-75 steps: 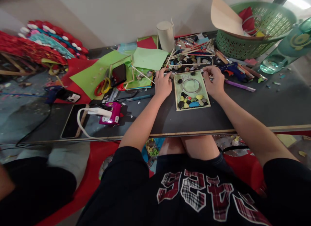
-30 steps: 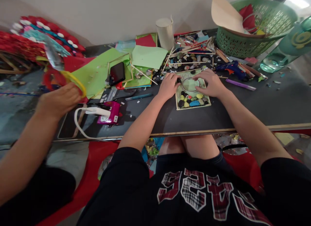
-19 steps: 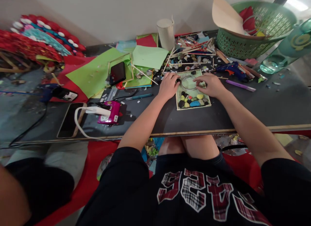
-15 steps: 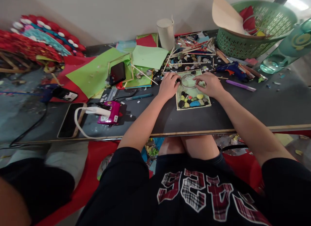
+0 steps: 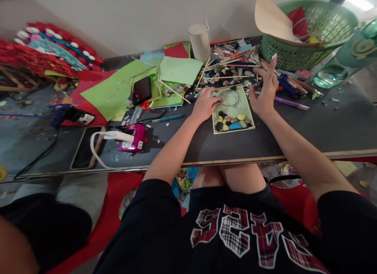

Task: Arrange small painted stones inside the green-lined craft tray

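Note:
A small framed panel (image 5: 251,116) with a pale green face lies on the table in front of me. Painted pebbles (image 5: 235,125) in black, yellow, red and blue fill its near end. On its far half rests a thin clear ring (image 5: 230,105). My left hand (image 5: 205,103) is at the panel's left edge, thumb and fingers closed at the ring's left side. Raised beyond the panel's right edge, my right hand (image 5: 264,94) has its fingers apart. A tiny white scrap (image 5: 274,56) shows at one of its fingertips.
Loose pebbles and sticks (image 5: 226,72) lie behind the panel. A green basket (image 5: 279,54), a bottle (image 5: 332,72) and a blue glue gun (image 5: 287,85) stand or lie to the right. Leftward are coloured paper (image 5: 113,89), a phone (image 5: 85,148) and a pink power adapter (image 5: 137,138).
My right hand has let go of the ring, lifted away to the right and spread its fingers. My left hand has shifted slightly, its thumb now at the ring.

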Motion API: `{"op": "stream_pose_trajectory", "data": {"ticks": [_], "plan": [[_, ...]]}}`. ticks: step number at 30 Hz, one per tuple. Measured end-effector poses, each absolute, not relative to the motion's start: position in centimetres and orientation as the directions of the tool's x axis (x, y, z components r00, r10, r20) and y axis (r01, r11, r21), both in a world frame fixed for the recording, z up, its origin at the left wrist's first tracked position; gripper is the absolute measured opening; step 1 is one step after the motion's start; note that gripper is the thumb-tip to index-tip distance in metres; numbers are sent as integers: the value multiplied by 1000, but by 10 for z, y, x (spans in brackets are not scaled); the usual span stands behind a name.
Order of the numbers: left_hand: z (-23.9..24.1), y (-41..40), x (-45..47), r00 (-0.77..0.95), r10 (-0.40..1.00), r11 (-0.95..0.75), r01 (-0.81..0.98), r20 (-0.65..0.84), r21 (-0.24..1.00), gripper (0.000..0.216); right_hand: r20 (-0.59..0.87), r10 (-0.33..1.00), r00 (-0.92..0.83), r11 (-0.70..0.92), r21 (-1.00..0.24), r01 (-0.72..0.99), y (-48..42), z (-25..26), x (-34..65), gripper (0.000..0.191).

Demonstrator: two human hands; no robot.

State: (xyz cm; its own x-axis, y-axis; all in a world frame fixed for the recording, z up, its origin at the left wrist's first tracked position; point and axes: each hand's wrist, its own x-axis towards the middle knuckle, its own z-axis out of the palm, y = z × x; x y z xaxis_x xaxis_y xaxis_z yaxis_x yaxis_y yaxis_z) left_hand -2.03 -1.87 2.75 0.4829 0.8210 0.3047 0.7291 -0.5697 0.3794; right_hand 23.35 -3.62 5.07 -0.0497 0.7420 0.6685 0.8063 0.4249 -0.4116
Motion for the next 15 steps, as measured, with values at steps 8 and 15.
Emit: {"op": "stream_pose_trajectory", "data": {"ticks": [8,15], "plan": [[30,-22,-18,509,799,-601,698,320,390,16,646,762,-30,396,-430,811,-32,45,234,64],[27,-21,-24,251,823,-479,788,509,387,29,625,781,-17,387,-461,799,-24,38,241,65]]}}
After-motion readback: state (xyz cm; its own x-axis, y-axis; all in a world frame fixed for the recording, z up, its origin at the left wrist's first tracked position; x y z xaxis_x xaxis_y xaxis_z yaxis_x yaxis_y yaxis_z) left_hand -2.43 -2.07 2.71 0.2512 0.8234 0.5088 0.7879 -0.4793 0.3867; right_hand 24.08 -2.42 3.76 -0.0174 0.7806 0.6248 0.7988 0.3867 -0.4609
